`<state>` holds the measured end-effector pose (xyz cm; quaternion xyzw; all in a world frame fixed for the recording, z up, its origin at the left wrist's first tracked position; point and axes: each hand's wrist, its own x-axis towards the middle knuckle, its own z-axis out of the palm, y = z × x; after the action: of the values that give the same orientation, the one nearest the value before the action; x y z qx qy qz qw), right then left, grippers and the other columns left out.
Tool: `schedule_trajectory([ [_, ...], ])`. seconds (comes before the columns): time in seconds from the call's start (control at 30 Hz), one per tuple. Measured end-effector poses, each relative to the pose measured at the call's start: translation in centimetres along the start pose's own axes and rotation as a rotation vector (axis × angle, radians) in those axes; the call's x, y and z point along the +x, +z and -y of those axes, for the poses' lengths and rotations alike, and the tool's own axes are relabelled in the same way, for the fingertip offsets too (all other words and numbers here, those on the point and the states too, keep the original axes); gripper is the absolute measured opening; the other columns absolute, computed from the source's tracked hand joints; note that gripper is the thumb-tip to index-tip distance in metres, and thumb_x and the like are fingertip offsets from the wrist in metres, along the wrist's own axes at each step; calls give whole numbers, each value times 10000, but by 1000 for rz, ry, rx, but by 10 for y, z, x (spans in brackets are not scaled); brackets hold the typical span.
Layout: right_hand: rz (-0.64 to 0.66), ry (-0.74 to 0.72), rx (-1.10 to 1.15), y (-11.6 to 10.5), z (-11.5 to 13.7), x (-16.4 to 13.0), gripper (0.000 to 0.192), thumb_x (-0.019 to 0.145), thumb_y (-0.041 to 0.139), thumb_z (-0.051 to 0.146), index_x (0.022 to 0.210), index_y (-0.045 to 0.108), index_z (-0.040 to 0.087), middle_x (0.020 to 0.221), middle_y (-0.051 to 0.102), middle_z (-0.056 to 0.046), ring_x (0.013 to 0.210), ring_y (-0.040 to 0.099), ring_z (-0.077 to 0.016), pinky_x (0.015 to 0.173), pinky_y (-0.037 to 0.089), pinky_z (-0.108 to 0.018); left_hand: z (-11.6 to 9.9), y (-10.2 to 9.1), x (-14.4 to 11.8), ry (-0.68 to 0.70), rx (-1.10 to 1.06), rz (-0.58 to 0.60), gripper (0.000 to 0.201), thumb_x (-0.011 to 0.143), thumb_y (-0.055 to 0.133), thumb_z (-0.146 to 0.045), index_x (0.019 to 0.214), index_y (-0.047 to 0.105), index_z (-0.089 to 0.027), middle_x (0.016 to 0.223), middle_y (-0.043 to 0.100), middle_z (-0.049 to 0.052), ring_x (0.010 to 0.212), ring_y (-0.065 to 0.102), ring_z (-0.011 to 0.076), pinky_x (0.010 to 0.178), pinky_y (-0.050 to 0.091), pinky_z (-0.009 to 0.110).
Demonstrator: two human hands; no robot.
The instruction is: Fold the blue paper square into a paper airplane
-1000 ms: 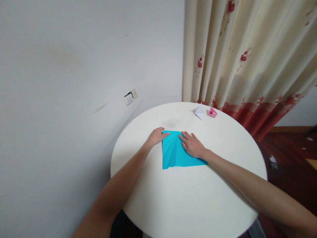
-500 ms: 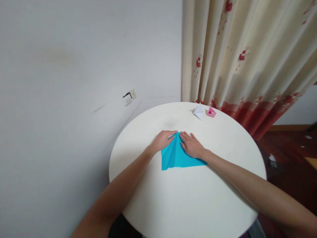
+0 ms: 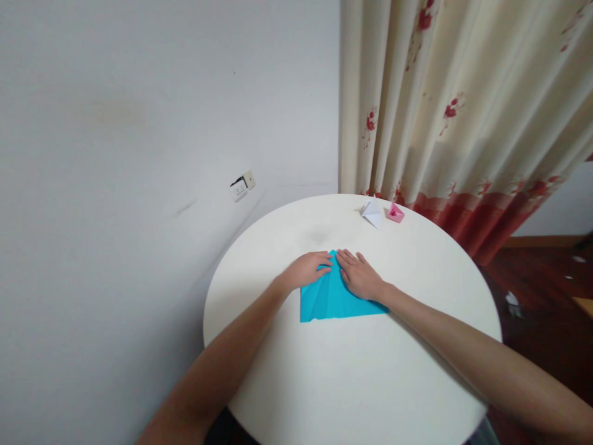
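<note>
"Turquoise paper, one sheet, flat on the round white desk, spread beneath both hands! Its peak pokes out between the two sets of fingertips."

"And the hands?"

"Right hand: wide open, palm down, fingers lightly spread, pressing the slanting side and gripping nothing. Left hand: half curled, thumb a little off the fingers, tips on the paper just beside the peak. Whether it pinches an edge there, I can't tell."

"How far along are we?"

"Early on, I'd judge. Creases fan from the peak toward the near edge, and the slant by the right hand suggests a corner already turned in. The far corner on the left hand's side is covered, so no call there. The sheet lies broad and flat, so most of the folding looks left to do."

"Give us the count!"

"Two hands, one turquoise sheet, one desk. Beyond the right hand, two folded pieces: one white paper figure, and one pink paper figure just to the right of it."

"Past the left hand?"

"On the wall, one socket and one small cover plate, side by side. Patterned curtain beyond the right hand; panels, I can't number."
</note>
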<state>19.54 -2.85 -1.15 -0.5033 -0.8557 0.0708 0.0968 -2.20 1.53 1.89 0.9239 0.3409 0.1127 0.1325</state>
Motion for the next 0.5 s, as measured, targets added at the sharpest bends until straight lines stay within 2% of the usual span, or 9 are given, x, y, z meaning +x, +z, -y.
schedule_trajectory([
  [0.17,-4,-2,-5,1,-1,0,599,1040,240,311,1578,307,57,1649,272,-150,1536,224,-271,1235,180,-523,9,4,-2,55,-29,68,392,1020,506,-302,1401,592,-260,1542,497,31,1467,399,215,1230,297,381],
  [0.27,-13,-9,-10,3,-1,1,600,1038,244,307,1575,310,48,1647,271,-154,1535,229,-278,1233,184,-526,14,3,-2,116,-39,126,391,1034,485,-292,1409,591,-263,1584,435,34,1496,346,238,1241,271,410],
  [0.5,6,0,-9,0,0,0,608,1036,250,314,1581,296,48,1656,243,-155,1539,209,-287,1232,183,-528,13,-7,-3,182,-61,180,373,1019,497,-216,1350,650,-294,1623,364,22,1491,358,251,1227,290,397],
])
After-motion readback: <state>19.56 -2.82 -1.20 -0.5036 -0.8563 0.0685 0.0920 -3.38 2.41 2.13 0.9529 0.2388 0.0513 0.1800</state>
